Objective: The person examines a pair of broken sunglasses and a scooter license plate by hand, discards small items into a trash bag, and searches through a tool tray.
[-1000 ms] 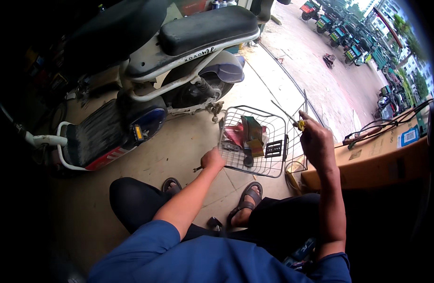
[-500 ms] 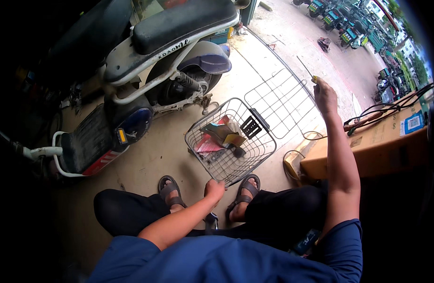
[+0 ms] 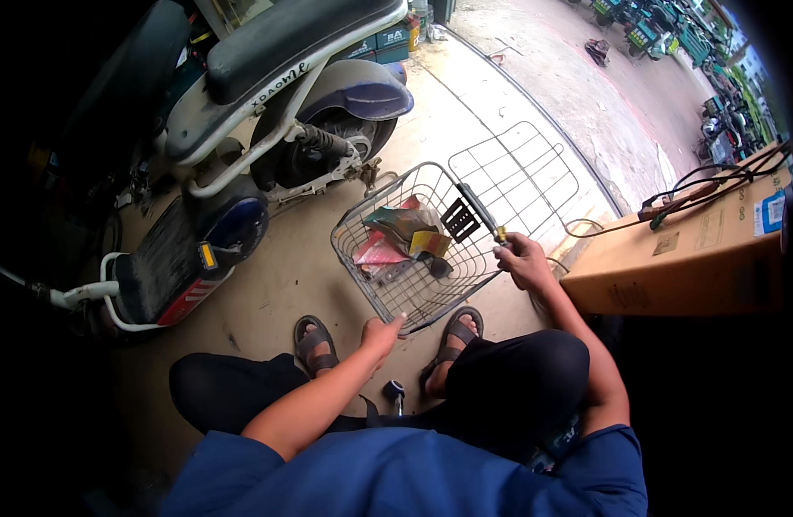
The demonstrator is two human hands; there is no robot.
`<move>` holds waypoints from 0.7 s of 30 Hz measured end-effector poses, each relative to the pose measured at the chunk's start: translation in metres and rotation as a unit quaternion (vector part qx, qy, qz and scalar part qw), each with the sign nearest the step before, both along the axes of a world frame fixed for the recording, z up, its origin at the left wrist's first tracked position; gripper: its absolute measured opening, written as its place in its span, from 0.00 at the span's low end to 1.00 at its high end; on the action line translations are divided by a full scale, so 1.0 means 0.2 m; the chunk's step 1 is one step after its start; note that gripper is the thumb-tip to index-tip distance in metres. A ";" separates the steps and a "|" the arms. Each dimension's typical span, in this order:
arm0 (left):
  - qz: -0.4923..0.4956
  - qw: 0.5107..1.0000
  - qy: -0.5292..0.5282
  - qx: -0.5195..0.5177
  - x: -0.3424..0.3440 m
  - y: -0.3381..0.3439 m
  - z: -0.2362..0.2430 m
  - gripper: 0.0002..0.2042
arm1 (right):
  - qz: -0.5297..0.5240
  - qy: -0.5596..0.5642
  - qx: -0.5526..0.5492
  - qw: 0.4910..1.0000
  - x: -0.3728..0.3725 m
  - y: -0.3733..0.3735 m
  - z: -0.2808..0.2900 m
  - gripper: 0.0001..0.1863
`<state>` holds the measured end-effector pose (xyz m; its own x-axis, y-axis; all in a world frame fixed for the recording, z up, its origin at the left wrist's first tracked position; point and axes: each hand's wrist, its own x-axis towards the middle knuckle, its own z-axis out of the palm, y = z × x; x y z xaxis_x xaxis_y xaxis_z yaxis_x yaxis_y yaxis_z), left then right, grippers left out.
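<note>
A wire basket (image 3: 359, 284) stands on the floor in front of my feet, its wire lid (image 3: 519, 172) folded open on the far right side. My left hand (image 3: 380, 338) is closed on the near rim. My right hand (image 3: 525, 263) is at the right rim, closed round a screwdriver (image 3: 500, 233) with a yellow handle. Its shaft lies along the basket's edge beside a black slotted plate (image 3: 459, 221); its tip is hard to make out. Inside the basket lie a crumpled red-and-white wrapper (image 3: 380, 249), a dark green piece (image 3: 394, 224) and a yellow piece (image 3: 429, 243).
A white and dark-blue electric scooter (image 3: 267, 112) stands to the left. On the right is a large cardboard box (image 3: 672, 271) with black cables (image 3: 715, 191) on top. A black-tipped metal rod (image 3: 394, 390) shows between my feet. Parked vehicles (image 3: 650, 34) stand outside beyond the doorway.
My right hand has come down and left with the screwdriver, from beyond the lid to the basket's right rim. My left hand stays at the near rim.
</note>
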<state>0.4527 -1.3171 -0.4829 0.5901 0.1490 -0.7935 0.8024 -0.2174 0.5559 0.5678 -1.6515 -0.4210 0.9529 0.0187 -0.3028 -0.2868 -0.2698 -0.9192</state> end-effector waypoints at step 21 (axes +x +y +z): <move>0.182 0.917 -0.056 -0.352 0.28 0.24 0.76 0.19 | -0.277 0.265 -0.411 0.827 -0.82 0.03 -1.00 0.18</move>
